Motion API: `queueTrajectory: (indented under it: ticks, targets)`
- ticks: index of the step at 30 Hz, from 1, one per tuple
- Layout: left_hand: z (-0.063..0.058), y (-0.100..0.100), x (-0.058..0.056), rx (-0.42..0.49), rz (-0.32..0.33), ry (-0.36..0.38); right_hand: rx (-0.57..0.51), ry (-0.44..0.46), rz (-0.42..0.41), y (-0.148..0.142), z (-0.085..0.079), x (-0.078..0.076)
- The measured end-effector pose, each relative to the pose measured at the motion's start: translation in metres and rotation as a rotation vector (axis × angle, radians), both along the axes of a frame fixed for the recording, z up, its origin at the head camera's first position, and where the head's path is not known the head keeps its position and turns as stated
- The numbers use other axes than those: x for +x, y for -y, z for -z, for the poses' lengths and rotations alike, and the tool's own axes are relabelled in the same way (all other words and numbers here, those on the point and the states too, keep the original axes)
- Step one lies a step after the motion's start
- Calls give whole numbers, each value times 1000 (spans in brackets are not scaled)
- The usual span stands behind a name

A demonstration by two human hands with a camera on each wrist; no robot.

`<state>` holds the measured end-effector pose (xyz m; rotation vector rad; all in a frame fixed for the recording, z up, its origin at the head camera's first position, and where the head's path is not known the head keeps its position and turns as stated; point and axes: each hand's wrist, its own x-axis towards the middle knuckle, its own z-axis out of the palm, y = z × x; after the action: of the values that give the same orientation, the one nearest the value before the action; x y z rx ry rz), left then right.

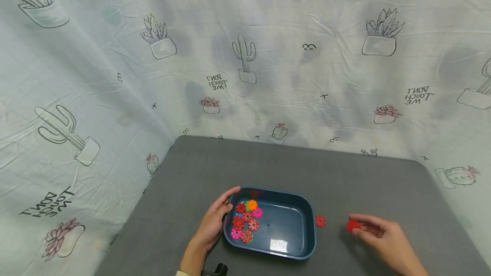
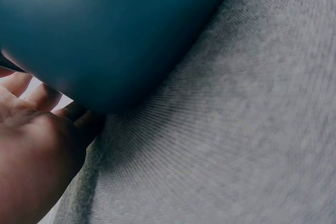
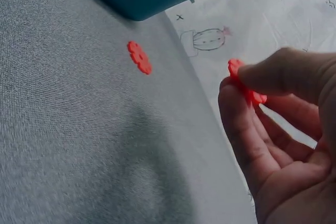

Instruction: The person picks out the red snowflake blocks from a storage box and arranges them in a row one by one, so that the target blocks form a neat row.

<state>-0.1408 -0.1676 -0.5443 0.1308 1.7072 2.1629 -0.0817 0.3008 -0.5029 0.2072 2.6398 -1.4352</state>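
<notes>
Hands [image 1: 210, 225] [image 1: 387, 235] gripping dark-blue tray [image 1: 284, 220], pinching red disc [image 1: 352, 225], flat, notched, flower-like

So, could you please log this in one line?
left hand: holds blue tray; right hand: pinches red notched disc; second disc: on table

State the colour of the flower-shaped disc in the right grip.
Red; the disc shows best in the right wrist view.

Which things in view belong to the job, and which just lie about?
Likely the job:
blue tray, held by the left hand
colored discs inside it
red disc pinched in the right hand
loose red disc beside the tray

Incidental:
printed cloth
black object, cut off at the bottom edge
</notes>
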Motion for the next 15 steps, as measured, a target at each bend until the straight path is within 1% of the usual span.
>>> queueTrajectory:
  ticks: [4, 6, 8, 10, 12, 15]
  targets:
    - [0, 1, 0, -3, -3, 3, 87, 21, 6, 2, 5, -7]
    - [0, 1, 0, -4, -6, 4, 152, 4, -17, 6, 6, -11]
    - [0, 1, 0, -3, -6, 5, 227, -32, -39, 11, 9, -15]
    - [0, 1, 0, -3, -7, 7, 274, -52, -61, 17, 10, -20]
    - [0, 1, 0, -1, -5, 8, 308, -64, -76, 23, 10, -23]
    - [0, 0, 0, -1, -3, 9, 317, -66, -96, 32, 11, -28]
